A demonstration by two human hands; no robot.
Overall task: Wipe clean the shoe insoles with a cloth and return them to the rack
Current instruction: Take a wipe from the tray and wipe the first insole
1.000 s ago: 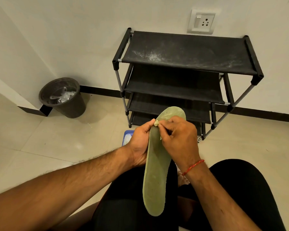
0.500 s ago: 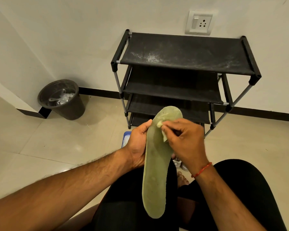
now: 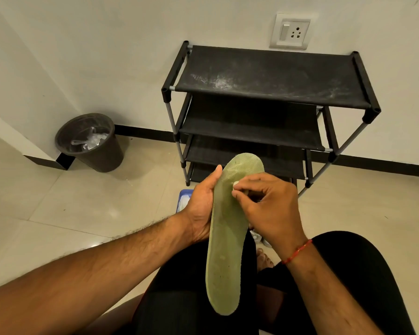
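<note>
A long green insole [image 3: 224, 250] stands upright over my lap, toe end up. My left hand [image 3: 201, 206] grips its left edge, thumb along the rim. My right hand [image 3: 264, 209] pinches a small pale cloth [image 3: 236, 183] against the insole's upper part; the fingers hide most of the cloth. The black shoe rack [image 3: 264, 78] stands against the wall ahead, its shelves bare and its top shelf dusty.
A dark waste bin [image 3: 90, 143] with clear plastic inside sits in the left corner. A blue container [image 3: 183, 198] shows on the floor behind my left hand. A wall socket [image 3: 291, 31] is above the rack. Pale floor tiles spread left and right.
My right hand has slid down the insole's upper part with the cloth, which is now more hidden by the fingers. The left hand keeps its grip.
</note>
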